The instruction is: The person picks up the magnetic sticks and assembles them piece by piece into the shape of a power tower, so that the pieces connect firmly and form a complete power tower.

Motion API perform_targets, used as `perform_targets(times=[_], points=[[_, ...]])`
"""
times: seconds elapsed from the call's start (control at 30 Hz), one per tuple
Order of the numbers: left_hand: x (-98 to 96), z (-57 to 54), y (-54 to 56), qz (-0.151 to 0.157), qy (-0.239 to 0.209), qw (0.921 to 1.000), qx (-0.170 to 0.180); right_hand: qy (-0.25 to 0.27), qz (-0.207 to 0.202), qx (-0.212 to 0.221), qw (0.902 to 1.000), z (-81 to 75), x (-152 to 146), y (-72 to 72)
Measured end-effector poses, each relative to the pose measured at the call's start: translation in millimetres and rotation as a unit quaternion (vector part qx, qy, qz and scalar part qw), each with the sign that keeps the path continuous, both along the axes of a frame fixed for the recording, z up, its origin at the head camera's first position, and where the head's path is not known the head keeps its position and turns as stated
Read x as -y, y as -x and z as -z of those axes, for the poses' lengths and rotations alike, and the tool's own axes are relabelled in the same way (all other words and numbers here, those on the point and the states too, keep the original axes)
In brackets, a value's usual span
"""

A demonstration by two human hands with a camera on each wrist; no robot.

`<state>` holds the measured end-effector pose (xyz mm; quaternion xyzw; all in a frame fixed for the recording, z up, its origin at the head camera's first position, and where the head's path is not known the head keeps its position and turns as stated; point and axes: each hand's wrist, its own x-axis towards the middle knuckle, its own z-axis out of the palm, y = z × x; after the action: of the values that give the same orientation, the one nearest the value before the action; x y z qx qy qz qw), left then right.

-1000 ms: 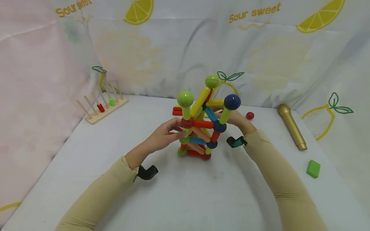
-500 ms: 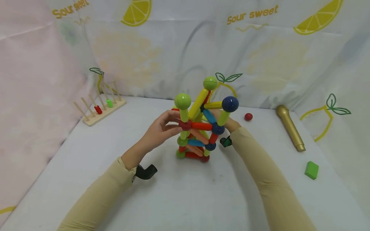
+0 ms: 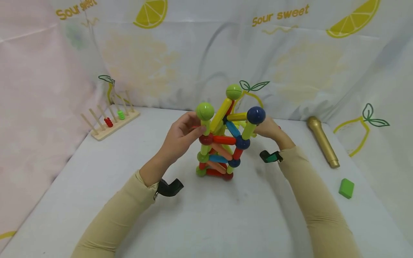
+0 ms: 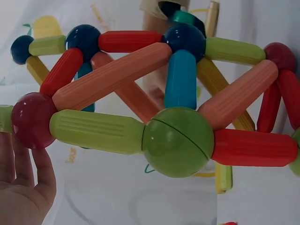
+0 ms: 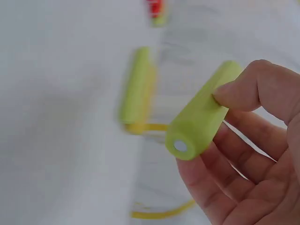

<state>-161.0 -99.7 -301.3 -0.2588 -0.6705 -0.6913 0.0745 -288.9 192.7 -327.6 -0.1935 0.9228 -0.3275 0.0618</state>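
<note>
In the head view a tower of coloured magnetic rods and balls (image 3: 224, 140) stands upright mid-table. My left hand (image 3: 175, 139) is at its upper left, with thumb and fingers pinching the upright lime rod (image 3: 205, 127) above a red ball (image 4: 33, 120). The left wrist view shows the fingers partly hidden behind that ball and rod. Behind the tower's right side is my right hand (image 3: 268, 129), its fingers partly covered in the head view. The right wrist view shows this hand pinching a loose lime-green magnetic rod (image 5: 201, 117) between thumb and fingers, its metal end exposed.
Another lime rod (image 5: 135, 89) lies beside a yellow one on the table. A wooden counting rack (image 3: 117, 127) with red and green beads stands back left. On the right lie a gold toy microphone (image 3: 323, 141) and a green block (image 3: 346, 188). Printed cloth hangs behind.
My left hand has moved up from beside the red ball to the rod above it. The right hand reached in behind the tower, then drew back rightward, now with a lime rod.
</note>
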Motion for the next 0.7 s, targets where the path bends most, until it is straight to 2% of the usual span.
perform_targets(times=[0.13,0.3,0.4,0.53,0.6,0.7], points=[[-1.0,-1.5,-0.9,-0.006,0.004,1.0,0.003,0.044,0.033,-0.02,0.9983,-47.1,-16,-23.1],[-1.9,-1.6,-1.5,-0.009,-0.003,0.9998,0.016,0.145,0.017,-0.093,0.9848,-97.3,-22,-55.0],[-1.5,-1.0,-1.9,-0.011,-0.007,0.9997,0.022,0.195,-0.021,-0.127,0.9725,-121.6,-17,-71.3],[-1.4,-0.3,-1.8,-0.01,-0.008,0.9997,0.02,0.276,-0.099,-0.133,0.9469,-149.8,0,-91.4],[-1.7,-0.2,-1.7,-0.01,-0.01,0.9997,0.019,0.298,-0.127,-0.136,0.9364,-160.9,11,-101.0],[-2.7,0.1,-1.4,-0.013,-0.011,0.9997,0.019,0.253,-0.141,-0.167,0.9425,-170.9,31,-113.5]])
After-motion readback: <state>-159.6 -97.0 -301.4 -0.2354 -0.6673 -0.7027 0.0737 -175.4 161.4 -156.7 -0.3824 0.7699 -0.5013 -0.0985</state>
